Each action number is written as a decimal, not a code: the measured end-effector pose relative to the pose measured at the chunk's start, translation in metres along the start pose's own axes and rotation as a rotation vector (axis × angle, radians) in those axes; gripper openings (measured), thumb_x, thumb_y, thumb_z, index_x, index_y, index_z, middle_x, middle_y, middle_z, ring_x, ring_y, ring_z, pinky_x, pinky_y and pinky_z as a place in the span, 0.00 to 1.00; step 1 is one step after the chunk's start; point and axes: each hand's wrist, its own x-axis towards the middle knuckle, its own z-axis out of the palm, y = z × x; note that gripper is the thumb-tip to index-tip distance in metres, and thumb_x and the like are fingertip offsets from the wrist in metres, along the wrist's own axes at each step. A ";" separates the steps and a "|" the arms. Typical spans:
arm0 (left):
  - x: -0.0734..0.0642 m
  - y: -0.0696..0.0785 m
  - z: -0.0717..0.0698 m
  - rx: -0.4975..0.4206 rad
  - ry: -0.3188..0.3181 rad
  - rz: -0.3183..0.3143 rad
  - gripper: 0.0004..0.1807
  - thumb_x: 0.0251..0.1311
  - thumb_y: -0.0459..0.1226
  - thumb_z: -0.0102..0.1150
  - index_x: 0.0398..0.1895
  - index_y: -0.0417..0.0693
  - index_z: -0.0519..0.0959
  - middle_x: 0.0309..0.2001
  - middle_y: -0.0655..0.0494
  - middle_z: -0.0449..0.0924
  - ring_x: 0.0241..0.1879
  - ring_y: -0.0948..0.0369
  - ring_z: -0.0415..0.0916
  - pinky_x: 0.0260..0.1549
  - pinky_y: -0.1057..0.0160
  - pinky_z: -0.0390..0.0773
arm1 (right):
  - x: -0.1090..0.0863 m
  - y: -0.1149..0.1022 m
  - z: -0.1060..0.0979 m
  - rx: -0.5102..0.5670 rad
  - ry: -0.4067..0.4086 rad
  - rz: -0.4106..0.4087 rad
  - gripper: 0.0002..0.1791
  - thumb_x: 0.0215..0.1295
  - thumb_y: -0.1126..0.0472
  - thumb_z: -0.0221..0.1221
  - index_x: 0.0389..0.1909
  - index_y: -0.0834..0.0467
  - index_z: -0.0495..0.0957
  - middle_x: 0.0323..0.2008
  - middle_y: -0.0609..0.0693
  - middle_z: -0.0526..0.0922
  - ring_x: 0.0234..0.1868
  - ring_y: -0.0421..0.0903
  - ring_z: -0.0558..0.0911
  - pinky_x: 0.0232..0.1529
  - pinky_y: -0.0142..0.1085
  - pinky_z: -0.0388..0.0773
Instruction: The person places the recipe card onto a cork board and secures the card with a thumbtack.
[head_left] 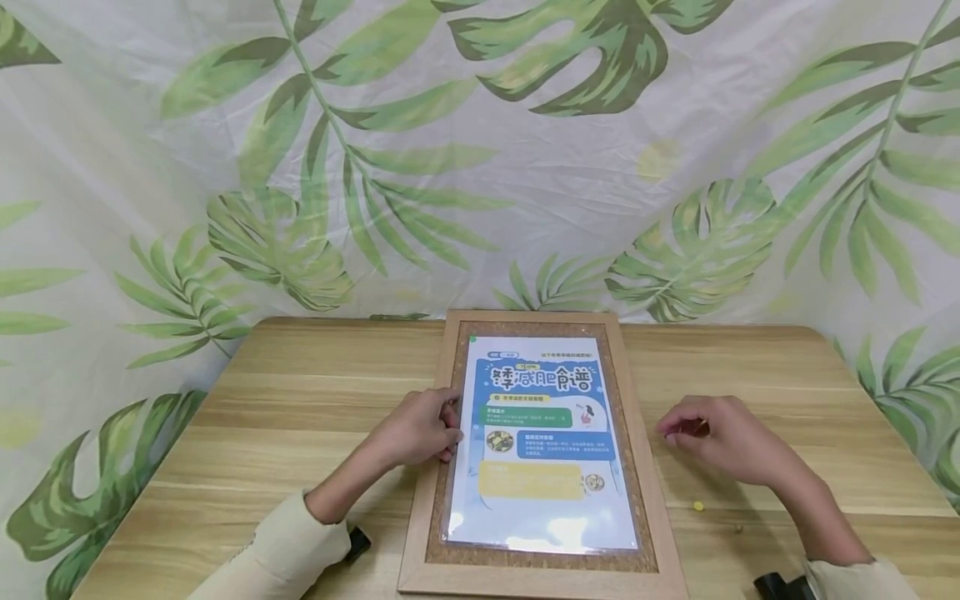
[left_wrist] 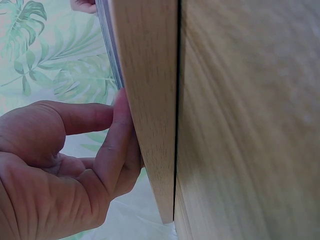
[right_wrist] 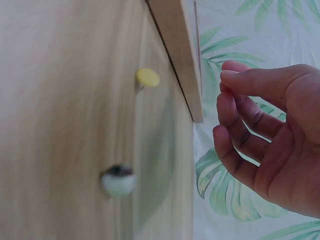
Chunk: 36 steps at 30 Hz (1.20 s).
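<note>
A wood-framed cork board (head_left: 651, 433) lies on the table with a laminated poster (head_left: 540, 521) on its face. A green thumbtack (head_left: 473, 339) sits at the poster's top left corner. My left hand (head_left: 420, 425) rests at the board's left side, fingertips by the poster's edge; in the left wrist view its bent fingers (left_wrist: 117, 145) touch the frame (left_wrist: 150, 100). To the right of the board, my right hand (head_left: 723, 433) hovers over the table with thumb and forefinger tips together; I cannot tell whether something small is between them. Below it lies a yellow thumbtack (right_wrist: 148, 77).
A whitish thumbtack (right_wrist: 118, 181) lies near the yellow one on the wooden table (head_left: 322, 358). A leaf-print curtain (head_left: 420, 167) hangs right behind the table's back edge. Black straps or mounts show at both wrists.
</note>
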 end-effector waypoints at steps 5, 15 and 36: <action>0.001 0.000 -0.001 0.002 0.004 0.003 0.36 0.67 0.23 0.66 0.77 0.30 0.67 0.34 0.50 0.80 0.23 0.60 0.82 0.21 0.68 0.80 | 0.011 -0.005 -0.001 0.002 0.015 -0.005 0.08 0.66 0.69 0.71 0.40 0.53 0.91 0.38 0.43 0.91 0.35 0.32 0.82 0.37 0.30 0.84; 0.002 0.000 0.000 0.004 0.003 0.004 0.36 0.66 0.23 0.67 0.77 0.30 0.67 0.34 0.51 0.80 0.23 0.60 0.82 0.21 0.68 0.80 | 0.032 -0.011 0.000 0.041 0.007 0.022 0.06 0.70 0.65 0.68 0.44 0.56 0.91 0.35 0.45 0.90 0.36 0.37 0.84 0.39 0.31 0.85; 0.000 -0.001 0.000 -0.013 0.003 0.000 0.36 0.67 0.23 0.66 0.77 0.30 0.67 0.34 0.49 0.80 0.23 0.60 0.82 0.22 0.65 0.84 | 0.079 -0.021 0.008 0.112 0.022 0.065 0.08 0.70 0.67 0.66 0.46 0.59 0.91 0.37 0.49 0.89 0.38 0.46 0.82 0.39 0.34 0.82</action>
